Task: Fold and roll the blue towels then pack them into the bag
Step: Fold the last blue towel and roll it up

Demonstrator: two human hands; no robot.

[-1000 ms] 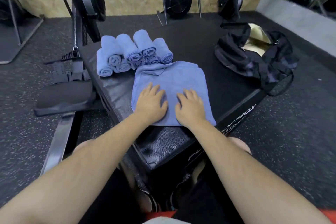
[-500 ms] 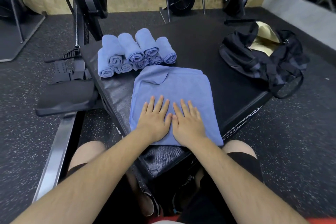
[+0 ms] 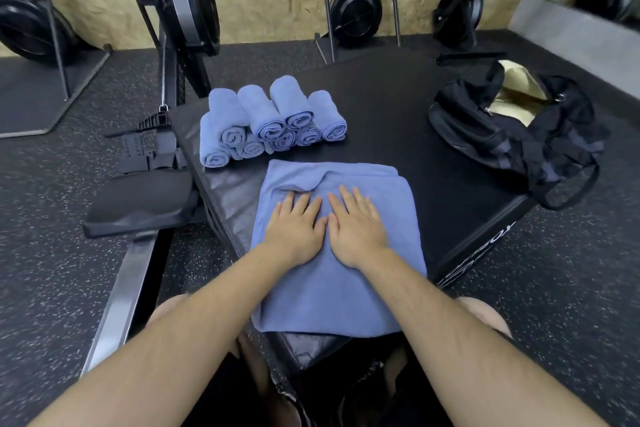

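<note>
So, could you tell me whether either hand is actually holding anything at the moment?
Nothing is held: left hand and right hand lie flat, fingers straight, on the middle of the folded blue cloth towel.

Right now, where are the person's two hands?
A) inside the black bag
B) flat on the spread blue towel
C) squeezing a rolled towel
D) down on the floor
B: the left hand and right hand lie flat, side by side, on the folded blue towel, apart from the rolled towels and the bag.
</note>
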